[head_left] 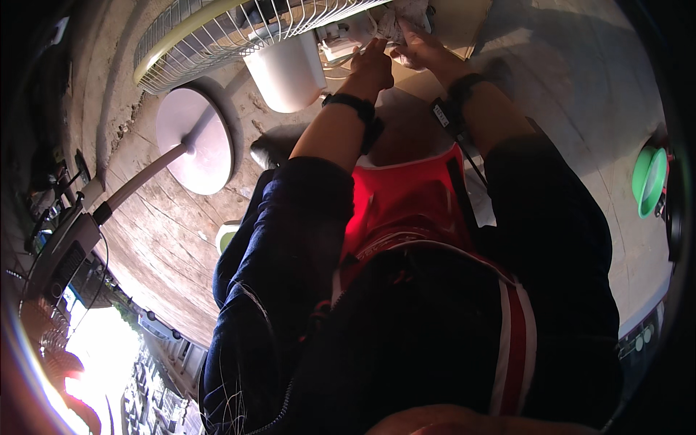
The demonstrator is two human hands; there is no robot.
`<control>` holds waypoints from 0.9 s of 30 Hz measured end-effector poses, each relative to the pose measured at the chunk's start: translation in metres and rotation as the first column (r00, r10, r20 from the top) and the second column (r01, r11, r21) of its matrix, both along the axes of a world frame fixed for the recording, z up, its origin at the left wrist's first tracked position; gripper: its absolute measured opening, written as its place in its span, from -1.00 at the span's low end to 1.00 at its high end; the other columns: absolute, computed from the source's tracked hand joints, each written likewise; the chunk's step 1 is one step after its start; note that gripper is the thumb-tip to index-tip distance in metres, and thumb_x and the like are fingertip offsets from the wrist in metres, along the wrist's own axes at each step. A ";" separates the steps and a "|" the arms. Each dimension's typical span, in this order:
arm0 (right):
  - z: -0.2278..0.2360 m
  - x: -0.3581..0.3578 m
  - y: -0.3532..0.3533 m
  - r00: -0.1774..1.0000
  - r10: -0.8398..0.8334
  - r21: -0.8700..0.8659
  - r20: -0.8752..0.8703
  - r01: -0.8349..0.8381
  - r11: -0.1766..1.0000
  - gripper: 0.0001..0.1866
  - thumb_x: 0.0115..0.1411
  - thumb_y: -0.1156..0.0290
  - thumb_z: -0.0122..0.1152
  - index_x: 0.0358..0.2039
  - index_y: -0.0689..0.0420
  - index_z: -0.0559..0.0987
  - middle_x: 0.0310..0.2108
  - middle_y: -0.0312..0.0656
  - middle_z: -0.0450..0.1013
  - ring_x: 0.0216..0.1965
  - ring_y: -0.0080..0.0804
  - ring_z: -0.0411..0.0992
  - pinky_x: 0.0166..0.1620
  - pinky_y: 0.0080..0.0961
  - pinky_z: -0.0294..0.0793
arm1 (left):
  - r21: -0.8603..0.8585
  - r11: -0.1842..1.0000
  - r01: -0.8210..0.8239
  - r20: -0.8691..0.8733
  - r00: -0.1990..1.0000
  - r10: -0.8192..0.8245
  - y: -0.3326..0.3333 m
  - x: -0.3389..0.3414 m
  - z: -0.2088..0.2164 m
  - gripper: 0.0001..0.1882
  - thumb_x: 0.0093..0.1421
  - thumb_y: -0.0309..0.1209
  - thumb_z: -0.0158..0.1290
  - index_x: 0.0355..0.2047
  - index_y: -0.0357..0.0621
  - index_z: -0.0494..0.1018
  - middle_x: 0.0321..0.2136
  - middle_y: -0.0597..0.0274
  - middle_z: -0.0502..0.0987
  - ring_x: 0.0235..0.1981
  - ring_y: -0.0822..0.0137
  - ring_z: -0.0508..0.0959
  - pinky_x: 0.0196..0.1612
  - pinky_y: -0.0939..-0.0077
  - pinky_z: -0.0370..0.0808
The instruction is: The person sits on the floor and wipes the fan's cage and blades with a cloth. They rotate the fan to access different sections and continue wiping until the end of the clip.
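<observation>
My left hand [373, 65] is at the top of the view, its fingers curled in a closed grip. Pale thin cords [341, 62] run up to it from the left. My right hand [426, 52] is just to its right, thumb and fingers bent toward each other around something small that I cannot make out. Crumpled whitish material [391, 27] lies just beyond both hands. Left of it is a white boxy item [341, 38], partly cut off by shadow and the fan guard. Dark bands circle both wrists.
A white bucket [286, 76] stands left of my hands, under a wire fan guard [217, 43]. Farther left is a round stand base [194, 145] with a pole. Brown cardboard [464, 25] lies at the top right. A green basin [647, 181] is at the far right.
</observation>
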State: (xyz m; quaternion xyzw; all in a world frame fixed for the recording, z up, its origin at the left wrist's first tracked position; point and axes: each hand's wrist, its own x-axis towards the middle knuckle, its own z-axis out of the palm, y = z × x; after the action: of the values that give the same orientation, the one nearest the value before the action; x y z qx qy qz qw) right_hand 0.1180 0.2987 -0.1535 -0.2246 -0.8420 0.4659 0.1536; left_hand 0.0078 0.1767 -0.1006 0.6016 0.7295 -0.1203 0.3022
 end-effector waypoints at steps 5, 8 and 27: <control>-0.067 -0.016 0.002 0.964 -0.061 -0.493 0.259 0.186 0.850 -0.43 0.22 0.09 0.16 0.14 0.13 0.34 -0.22 -0.17 0.46 -0.53 -0.41 0.43 -0.56 -0.49 0.42 | 0.068 0.998 0.011 0.046 0.999 -0.014 0.001 -0.007 -0.012 -0.55 -0.02 -0.24 0.15 -0.14 -0.23 0.57 0.22 0.05 0.22 0.29 0.13 0.22 0.18 0.24 0.38; -0.069 -0.026 0.014 0.926 -0.160 -0.858 0.341 0.377 0.348 -0.54 0.25 0.09 0.11 0.00 0.16 0.42 -0.26 -0.15 0.46 -0.45 -0.37 0.46 -0.46 -0.43 0.45 | 0.192 0.907 -0.374 0.400 0.874 0.276 0.001 -0.004 -0.010 -0.56 0.05 -0.21 0.14 -0.12 -0.24 0.53 0.05 0.01 0.42 0.18 0.06 0.37 0.11 0.21 0.42; -0.015 -0.023 0.023 0.849 0.023 -0.002 0.528 -0.026 1.000 -0.43 0.22 0.30 0.14 0.19 0.07 0.18 -0.19 0.21 0.50 -0.15 0.20 0.48 -0.15 0.02 0.45 | -0.664 -0.496 -0.559 0.731 -0.624 -0.275 0.013 0.008 0.051 -0.80 0.27 -0.30 0.03 -0.21 -0.15 0.35 -0.32 0.24 0.47 -0.30 0.25 0.54 -0.18 0.38 0.56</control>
State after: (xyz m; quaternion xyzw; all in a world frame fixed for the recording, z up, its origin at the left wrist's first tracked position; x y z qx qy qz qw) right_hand 0.0949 0.3214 -0.1690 -0.3328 -0.8558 0.3858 -0.0890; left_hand 0.0161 0.1896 -0.0500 -0.3068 0.4243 0.8219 0.2242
